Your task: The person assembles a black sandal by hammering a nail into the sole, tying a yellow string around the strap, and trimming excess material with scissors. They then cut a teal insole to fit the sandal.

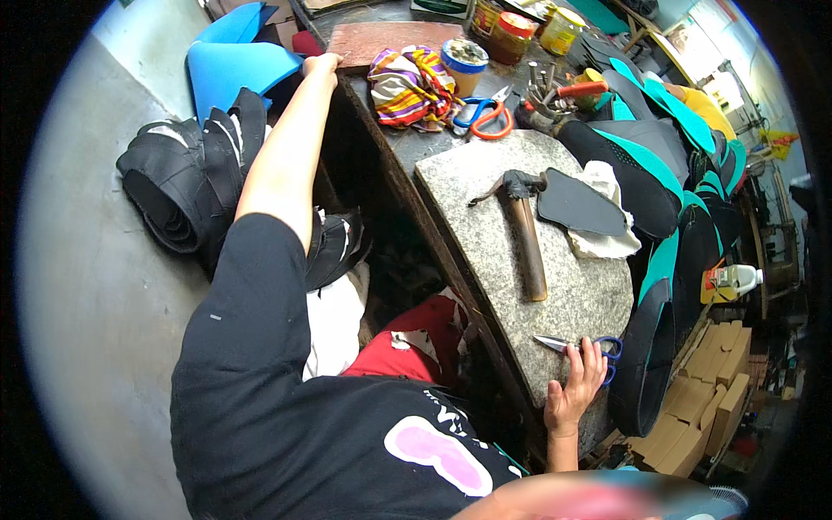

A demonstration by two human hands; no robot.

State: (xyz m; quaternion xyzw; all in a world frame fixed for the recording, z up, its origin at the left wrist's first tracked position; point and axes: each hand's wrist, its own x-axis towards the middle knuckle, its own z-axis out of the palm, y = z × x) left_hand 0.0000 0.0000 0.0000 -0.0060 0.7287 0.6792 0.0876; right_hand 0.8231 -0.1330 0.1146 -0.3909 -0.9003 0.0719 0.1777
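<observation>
My left arm stretches to the far left, where my left hand (322,71) is closed at the table's corner beside a reddish-brown board (390,40). What its fingers hold, if anything, is too small to make out. On the near right, my right hand (575,386) lies with fingers stretched over a speckled stone slab (485,186). Its fingertips touch small scissors with blue handles (614,348). Farther up the slab rest a hammer (527,238) with a wooden handle and a dark grey sole-shaped piece (579,204), which lies partly on a white cloth (611,244).
Orange-and-blue-handled scissors (487,117), a striped cloth (414,87) and several jars (511,39) stand or lie behind the slab. Black and teal sole pieces (663,260) pile up on the right. Black rolled material (169,186) and blue sheets (238,69) are at left.
</observation>
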